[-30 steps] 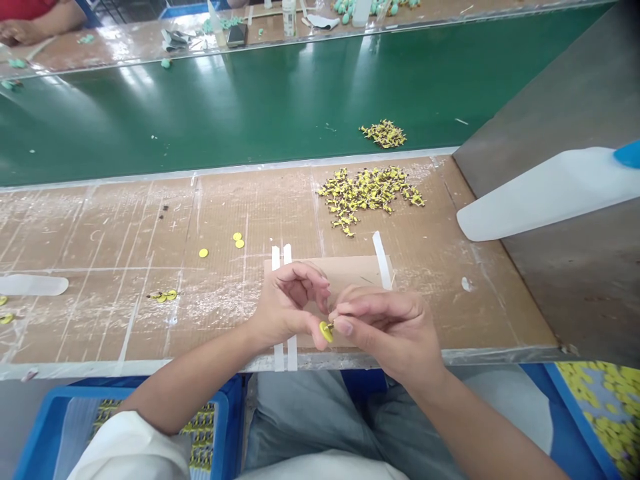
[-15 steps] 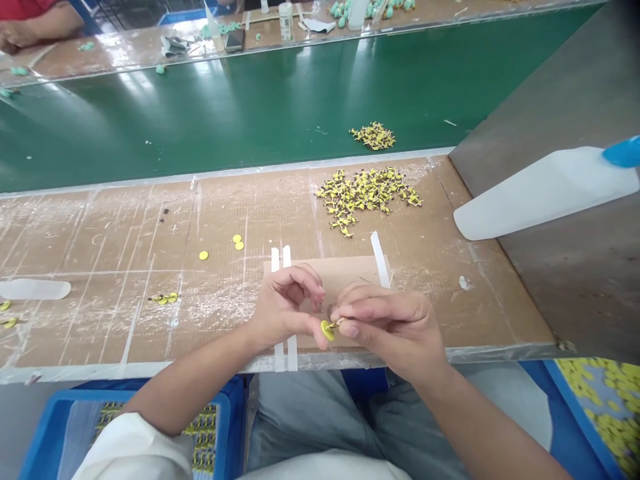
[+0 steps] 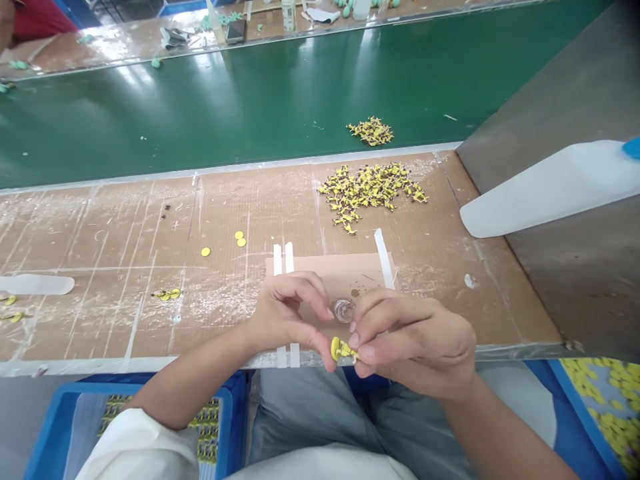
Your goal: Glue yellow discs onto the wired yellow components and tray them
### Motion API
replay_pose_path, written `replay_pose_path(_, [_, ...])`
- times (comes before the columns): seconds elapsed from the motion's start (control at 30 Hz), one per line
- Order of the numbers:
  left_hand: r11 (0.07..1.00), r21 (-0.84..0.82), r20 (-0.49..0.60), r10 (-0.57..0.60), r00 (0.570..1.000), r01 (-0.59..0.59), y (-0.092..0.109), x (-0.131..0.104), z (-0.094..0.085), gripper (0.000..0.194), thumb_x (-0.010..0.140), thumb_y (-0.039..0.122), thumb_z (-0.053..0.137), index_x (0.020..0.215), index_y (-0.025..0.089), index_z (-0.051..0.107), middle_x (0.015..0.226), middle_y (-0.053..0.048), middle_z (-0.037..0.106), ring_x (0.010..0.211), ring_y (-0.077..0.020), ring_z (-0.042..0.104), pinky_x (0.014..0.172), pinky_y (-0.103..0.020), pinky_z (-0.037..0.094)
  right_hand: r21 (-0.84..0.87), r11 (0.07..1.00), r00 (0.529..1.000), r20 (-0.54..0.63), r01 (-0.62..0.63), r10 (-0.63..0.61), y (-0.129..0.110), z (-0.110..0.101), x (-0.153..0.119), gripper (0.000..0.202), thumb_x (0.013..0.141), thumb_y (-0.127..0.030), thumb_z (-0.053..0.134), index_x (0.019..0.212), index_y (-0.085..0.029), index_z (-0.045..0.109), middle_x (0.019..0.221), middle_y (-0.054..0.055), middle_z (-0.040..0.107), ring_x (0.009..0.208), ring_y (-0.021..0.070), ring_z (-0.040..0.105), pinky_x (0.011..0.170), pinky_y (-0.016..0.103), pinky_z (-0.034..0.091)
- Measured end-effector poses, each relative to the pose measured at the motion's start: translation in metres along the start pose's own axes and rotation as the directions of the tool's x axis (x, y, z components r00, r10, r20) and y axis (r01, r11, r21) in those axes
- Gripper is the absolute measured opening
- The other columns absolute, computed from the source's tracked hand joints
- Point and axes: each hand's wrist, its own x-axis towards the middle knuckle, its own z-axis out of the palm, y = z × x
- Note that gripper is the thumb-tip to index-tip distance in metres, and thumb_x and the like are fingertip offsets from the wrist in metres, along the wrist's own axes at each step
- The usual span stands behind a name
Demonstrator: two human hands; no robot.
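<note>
Between the thumb and fingers of my right hand point(image 3: 417, 340) is a small yellow figurine point(image 3: 344, 349) with a round yellow disc at its left end. My left hand point(image 3: 297, 313) is curved with thumb and fingers apart; its thumb tip is right beside the disc, and whether they touch I cannot tell. Behind the hands, a small clear round dish point(image 3: 343, 310) sits on a taped cardboard sheet point(image 3: 325, 263). Farther back lies a pile of yellow and dark figurines point(image 3: 370, 190). Loose yellow discs point(image 3: 205, 252) are to the left.
A green conveyor belt point(image 3: 225, 113) runs behind the bench, carrying a smaller figurine pile point(image 3: 371, 131). On the right, a white bottle point(image 3: 555, 190) leans by a grey metal panel point(image 3: 530, 120). Blue trays point(image 3: 50, 427) are below the bench. A person in a red sleeve point(image 3: 43, 25) is across.
My right hand has moved slightly right and nearer to me with the figurine, which has turned to show more of its body. The clear dish has come into sight between my hands.
</note>
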Motion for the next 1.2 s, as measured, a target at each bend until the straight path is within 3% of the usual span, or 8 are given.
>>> replay_pose_path(0.2, [1.0, -0.018, 0.059, 0.012, 0.998, -0.011, 0.002, 0.0, -0.001, 0.042, 0.044, 0.035, 0.094, 0.081, 0.022, 0.078, 0.07, -0.003, 0.067, 0.062, -0.014, 0.061, 0.06, -0.028, 0.049, 0.071, 0.997, 0.999, 0.022, -0.025, 0.023, -0.002, 0.003, 0.004, 0.035, 0.08, -0.01, 0.077, 0.11, -0.028, 0.076, 0.077, 0.005, 0.075, 0.066, 0.0175, 0.071, 0.067, 0.031, 0.06])
replay_pose_path(0.57, [0.997, -0.075, 0.064, 0.018, 0.998, -0.014, 0.004, 0.0, -0.002, 0.026, 0.056, 0.021, 0.093, 0.074, 0.022, 0.075, 0.068, -0.003, 0.066, 0.062, -0.0141, 0.063, 0.057, -0.027, 0.052, 0.076, 0.989, 0.992, -0.017, -0.126, 0.128, -0.005, 0.011, 0.007, 0.016, 0.082, -0.014, 0.074, 0.092, -0.025, 0.078, 0.074, 0.005, 0.072, 0.066, 0.017, 0.067, 0.067, 0.031, 0.059])
replay_pose_path(0.73, [0.995, -0.089, 0.073, 0.048, 0.996, -0.042, 0.003, -0.001, -0.002, 0.024, 0.058, 0.018, 0.092, 0.074, 0.021, 0.074, 0.068, -0.002, 0.065, 0.062, -0.0134, 0.062, 0.057, -0.027, 0.051, 0.106, 0.99, 0.996, -0.005, -0.094, 0.095, -0.003, 0.012, 0.007, 0.021, 0.081, -0.009, 0.074, 0.096, -0.023, 0.078, 0.076, 0.006, 0.07, 0.069, 0.0172, 0.067, 0.067, 0.031, 0.059])
replay_pose_path(0.87, [0.999, -0.045, 0.05, 0.023, 0.998, -0.021, 0.003, -0.002, -0.001, 0.027, 0.055, 0.025, 0.094, 0.073, 0.021, 0.075, 0.066, -0.002, 0.065, 0.06, -0.0129, 0.061, 0.056, -0.026, 0.049, 0.119, 0.99, 0.997, -0.002, -0.08, 0.08, -0.002, 0.012, 0.006, 0.025, 0.079, -0.006, 0.075, 0.098, -0.022, 0.077, 0.077, 0.007, 0.07, 0.069, 0.0172, 0.065, 0.066, 0.032, 0.058])
replay_pose_path(1.1, [0.999, 0.017, -0.011, 0.029, 1.0, -0.028, 0.006, 0.0, 0.005, 0.046, 0.049, 0.035, 0.095, 0.087, 0.019, 0.074, 0.078, -0.002, 0.065, 0.058, -0.0096, 0.058, 0.056, -0.023, 0.046, 0.225, 0.961, 0.958, -0.196, -0.162, 0.207, 0.003, 0.017, 0.001, 0.017, 0.081, -0.014, 0.077, 0.093, -0.026, 0.077, 0.074, 0.004, 0.07, 0.07, 0.0169, 0.065, 0.065, 0.032, 0.057])
replay_pose_path(1.2, [0.98, 0.133, -0.077, 0.159, 0.984, -0.148, 0.015, 0.004, 0.0, 0.053, 0.055, 0.045, 0.092, 0.096, 0.018, 0.073, 0.077, -0.003, 0.063, 0.065, -0.0131, 0.06, 0.064, -0.027, 0.049, 0.287, 0.924, 0.899, -0.283, -0.252, 0.333, 0.002, 0.024, 0.003, 0.008, 0.081, -0.022, 0.078, 0.088, -0.027, 0.077, 0.078, 0.003, 0.071, 0.071, 0.0163, 0.066, 0.064, 0.03, 0.057])
